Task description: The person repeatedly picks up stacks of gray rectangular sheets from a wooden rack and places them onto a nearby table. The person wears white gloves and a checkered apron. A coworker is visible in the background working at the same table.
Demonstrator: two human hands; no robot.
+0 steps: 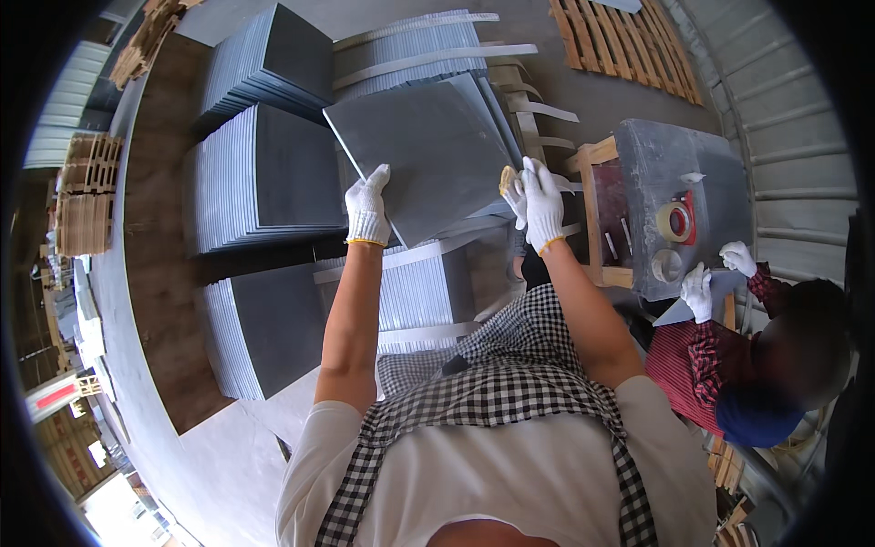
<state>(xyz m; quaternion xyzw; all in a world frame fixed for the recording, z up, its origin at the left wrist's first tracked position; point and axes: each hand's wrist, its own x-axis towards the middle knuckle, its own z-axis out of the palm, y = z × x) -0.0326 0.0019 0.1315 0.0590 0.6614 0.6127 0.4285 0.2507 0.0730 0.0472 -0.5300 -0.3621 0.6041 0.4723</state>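
A large square grey panel (419, 141) lies tilted in front of me, over stacks of similar panels. My left hand (367, 208), in a white knit glove, grips its left edge near the bottom corner. Just past the panel's right edge is my right hand (541, 208), gloved the same way. Its fingers are closed on a small tan piece (507, 180) whose kind I cannot make out. Whether that hand also touches the panel is unclear. Behind it, more panels (497, 114) lean at the far right side.
Stacked panels (264, 169) stand at left on a brown board (155, 228); white straps (437, 62) cross other stacks. A plastic-covered table (638, 191) at right bears a tape roll (674, 221). A co-worker (720, 365) in white gloves works beside it. Pallets (629, 46) lie behind.
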